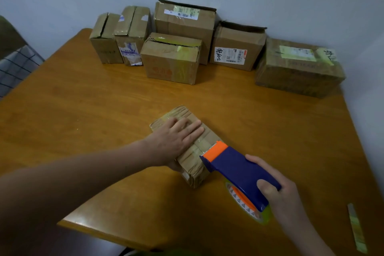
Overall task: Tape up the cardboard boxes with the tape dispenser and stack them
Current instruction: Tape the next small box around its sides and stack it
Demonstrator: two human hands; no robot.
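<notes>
A small flat cardboard box (193, 162) lies on the wooden table (104, 93) in front of me. My left hand (176, 137) presses flat on its top, fingers straight, thumb over the near side. My right hand (276, 193) grips the handle of a blue and orange tape dispenser (234, 166). The dispenser's orange head rests on the box's top near its right end, where clear tape runs along the seam. A roll of tape (247, 208) sits in the dispenser below my fingers.
Several larger cardboard boxes stand along the wall at the back, among them a low one (172, 60) in front and a wide one (299, 68) at the right. A strip of tape (356, 228) lies near the table's right edge. A chair (14, 56) is at left.
</notes>
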